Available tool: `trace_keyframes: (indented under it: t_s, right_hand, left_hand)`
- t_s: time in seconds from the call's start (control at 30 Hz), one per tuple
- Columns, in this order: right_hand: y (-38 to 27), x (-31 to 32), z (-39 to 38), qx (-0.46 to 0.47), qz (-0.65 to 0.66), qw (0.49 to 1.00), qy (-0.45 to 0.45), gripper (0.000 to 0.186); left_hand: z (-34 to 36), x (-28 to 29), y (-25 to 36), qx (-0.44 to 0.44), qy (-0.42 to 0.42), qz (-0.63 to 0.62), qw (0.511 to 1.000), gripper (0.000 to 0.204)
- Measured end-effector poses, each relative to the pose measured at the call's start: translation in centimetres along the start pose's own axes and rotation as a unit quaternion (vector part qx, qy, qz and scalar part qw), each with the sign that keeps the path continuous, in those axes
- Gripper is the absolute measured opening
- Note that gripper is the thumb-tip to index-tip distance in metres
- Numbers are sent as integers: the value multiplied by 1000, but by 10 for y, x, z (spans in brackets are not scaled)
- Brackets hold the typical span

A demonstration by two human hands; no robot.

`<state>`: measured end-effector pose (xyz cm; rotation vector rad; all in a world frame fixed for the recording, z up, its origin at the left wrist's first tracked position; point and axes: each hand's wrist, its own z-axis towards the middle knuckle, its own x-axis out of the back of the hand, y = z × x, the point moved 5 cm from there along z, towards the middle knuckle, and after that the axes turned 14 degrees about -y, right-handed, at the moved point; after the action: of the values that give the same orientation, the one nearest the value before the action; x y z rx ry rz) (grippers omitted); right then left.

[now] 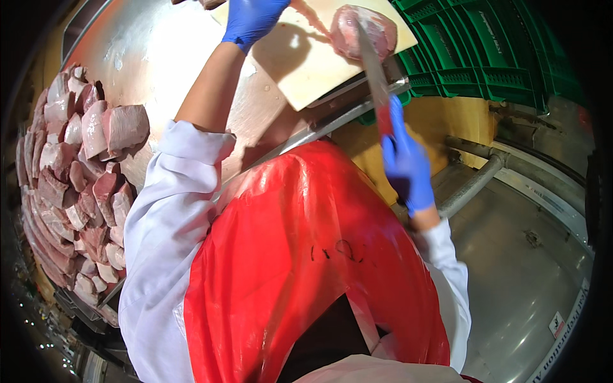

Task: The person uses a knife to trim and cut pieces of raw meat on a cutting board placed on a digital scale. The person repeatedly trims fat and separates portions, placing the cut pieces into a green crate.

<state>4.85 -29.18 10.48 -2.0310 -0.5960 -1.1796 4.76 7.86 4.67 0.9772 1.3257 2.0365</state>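
Note:
In my blue-gloved right hand [408, 163] is a knife [375, 70] with a red handle, its fingers closed around it. The long blade points up and lies across a pale pink piece of meat [345, 32] on a cream cutting board [303, 80]. At the top edge is my left hand [255, 19], also in a blue glove, over the board's left side. Its fingers run out of the picture, so their grip is hidden. A thin strip of meat [311, 17] stretches between that hand and the larger piece.
A big heap of cut meat [80, 185] lies on the left of the shiny metal table [166, 57]. Green plastic crates [485, 45] stand at the upper right, beside the board. A metal rail [319, 127] edges the table before my red apron. Metal pipes [476, 185] are at right.

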Motion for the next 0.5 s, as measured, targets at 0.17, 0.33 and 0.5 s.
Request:
trace_keyframes:
  t_s: [0.17,0.33,0.5]
  right_hand:
    - [-24,-10,111,54,-54,997,15,77]
    - [4,-9,79,80,-69,988,-113,79]
    - [88,22,20,177,-22,969,-171,79]
  left_hand:
    - [4,-9,5,27,-11,47,998,22]
    - [-8,4,3,38,-36,116,992,15]
    - [-11,25,87,-17,-61,19,998,29]
